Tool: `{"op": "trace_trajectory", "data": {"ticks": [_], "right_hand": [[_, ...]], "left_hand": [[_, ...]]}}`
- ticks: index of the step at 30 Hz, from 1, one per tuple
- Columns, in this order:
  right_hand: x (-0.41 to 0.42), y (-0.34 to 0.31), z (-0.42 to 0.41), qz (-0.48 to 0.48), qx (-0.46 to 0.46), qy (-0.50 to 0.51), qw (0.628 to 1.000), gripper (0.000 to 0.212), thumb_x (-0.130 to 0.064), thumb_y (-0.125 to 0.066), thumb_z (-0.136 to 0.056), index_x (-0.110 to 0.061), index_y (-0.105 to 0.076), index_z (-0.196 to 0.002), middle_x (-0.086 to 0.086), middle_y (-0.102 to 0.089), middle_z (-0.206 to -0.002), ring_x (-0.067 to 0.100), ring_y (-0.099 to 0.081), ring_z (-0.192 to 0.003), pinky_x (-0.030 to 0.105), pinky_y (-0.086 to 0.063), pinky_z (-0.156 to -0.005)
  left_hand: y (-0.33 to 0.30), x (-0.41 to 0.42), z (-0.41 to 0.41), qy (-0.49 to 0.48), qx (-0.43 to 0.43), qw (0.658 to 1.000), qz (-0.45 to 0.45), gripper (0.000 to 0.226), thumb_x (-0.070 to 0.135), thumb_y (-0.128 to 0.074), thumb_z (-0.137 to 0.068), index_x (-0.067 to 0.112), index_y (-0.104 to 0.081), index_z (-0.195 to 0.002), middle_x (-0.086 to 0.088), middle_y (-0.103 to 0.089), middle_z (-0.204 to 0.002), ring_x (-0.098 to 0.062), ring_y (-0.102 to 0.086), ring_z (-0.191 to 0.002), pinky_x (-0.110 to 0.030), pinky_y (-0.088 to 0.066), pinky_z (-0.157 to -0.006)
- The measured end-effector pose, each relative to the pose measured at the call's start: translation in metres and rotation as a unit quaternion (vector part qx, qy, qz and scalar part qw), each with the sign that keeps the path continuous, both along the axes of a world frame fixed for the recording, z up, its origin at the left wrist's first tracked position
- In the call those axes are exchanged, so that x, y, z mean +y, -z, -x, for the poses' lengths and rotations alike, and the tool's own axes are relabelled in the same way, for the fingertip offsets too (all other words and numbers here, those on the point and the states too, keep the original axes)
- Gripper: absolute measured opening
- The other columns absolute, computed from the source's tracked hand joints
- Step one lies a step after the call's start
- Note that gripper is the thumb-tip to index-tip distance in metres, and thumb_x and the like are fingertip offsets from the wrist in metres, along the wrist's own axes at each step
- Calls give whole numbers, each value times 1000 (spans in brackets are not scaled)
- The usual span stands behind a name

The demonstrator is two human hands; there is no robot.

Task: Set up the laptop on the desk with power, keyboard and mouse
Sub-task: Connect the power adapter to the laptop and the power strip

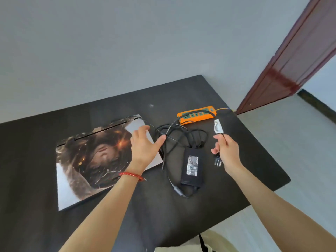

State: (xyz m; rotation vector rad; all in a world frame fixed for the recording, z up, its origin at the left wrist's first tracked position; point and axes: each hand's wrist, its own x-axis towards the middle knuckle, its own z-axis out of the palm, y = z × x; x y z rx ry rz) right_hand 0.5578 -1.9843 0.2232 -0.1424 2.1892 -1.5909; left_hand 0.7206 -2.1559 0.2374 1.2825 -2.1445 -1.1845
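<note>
A closed laptop with a picture on its lid lies on the dark desk. My left hand hovers over the lid's right edge, fingers spread, thumb touching a black cable. To the right lies the black power brick among tangled cable loops. My right hand pinches the cable that carries a white tag; the pronged plug shows just below that hand. An orange power strip sits at the desk's far right.
A grey wall stands behind the desk. A dark red door stands open at the right, near the desk's far corner. The desk's right edge drops to a pale floor. A light bag shows below the near edge.
</note>
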Motion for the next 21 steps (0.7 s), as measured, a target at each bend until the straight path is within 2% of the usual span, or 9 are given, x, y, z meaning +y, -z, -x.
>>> {"op": "trace_trajectory", "data": {"ticks": [2,5,7,10,12,14,16,18,21], "right_hand": [[13,11,23,4,-39,76,996,23,-10,-38,-93,-8,-61,-97,4,-40,-55,17,-43,-47,38,-50,-73],[25,26,49,-14,-94,136,986,22,-10,-39,-93,-6,-59,-102,6,-42,-57,19,-41,-46,32,-46,-61],[28,38,64,-30,-121,126,984,19,-11,-40,-93,-8,-59,-99,6,-42,-58,19,-40,-45,31,-41,-55],[28,52,81,-47,-138,108,983,16,-10,-41,-93,-7,-56,-96,6,-42,-59,19,-41,-43,32,-39,-56],[30,63,95,-68,-141,97,983,13,-12,-40,-94,-8,-53,-93,5,-43,-60,18,-42,-43,33,-43,-63],[34,74,112,-87,-144,80,982,13,-14,-38,-96,-11,-51,-93,5,-45,-61,16,-44,-44,35,-45,-71],[38,83,127,-108,-138,46,983,17,-12,-36,-96,-11,-52,-99,5,-46,-64,14,-45,-44,32,-46,-67],[38,88,140,-127,-120,5,985,22,-9,-35,-95,-11,-53,-109,7,-50,-72,12,-47,-47,30,-48,-63],[31,85,154,-114,-89,-51,988,32,-6,-33,-95,-10,-50,-121,7,-49,-74,13,-44,-51,29,-47,-58]], "left_hand": [[17,12,20,92,-54,994,13,70,45,-67,-76,20,-37,-134,-8,-39,-137,-25,-31,-130,-41,-27,-108],[52,39,40,188,-146,971,-16,90,61,-62,-71,24,-20,-143,-5,-29,-147,-23,-23,-137,-47,-19,-113],[75,61,56,207,-216,954,-26,105,72,-58,-65,27,-7,-145,-3,-20,-151,-24,-13,-141,-53,-12,-114],[102,87,80,178,-277,944,-6,121,81,-53,-56,27,10,-144,-4,-15,-154,-26,-7,-143,-59,-7,-111],[114,102,97,148,-319,936,36,122,82,-52,-56,25,11,-144,-5,-21,-152,-26,-14,-141,-60,-9,-110],[123,113,113,112,-361,921,96,115,74,-57,-62,22,4,-145,-7,-31,-144,-26,-27,-134,-60,-15,-109],[129,120,122,90,-366,916,135,99,61,-58,-72,21,-5,-145,-10,-37,-138,-26,-34,-128,-54,-20,-109],[132,120,125,87,-349,925,126,90,53,-57,-77,21,-8,-145,-14,-37,-138,-29,-34,-127,-46,-24,-108],[125,115,123,83,-308,944,81,93,49,-60,-75,25,-5,-146,-16,-35,-134,-30,-31,-126,-39,-29,-104]]}}
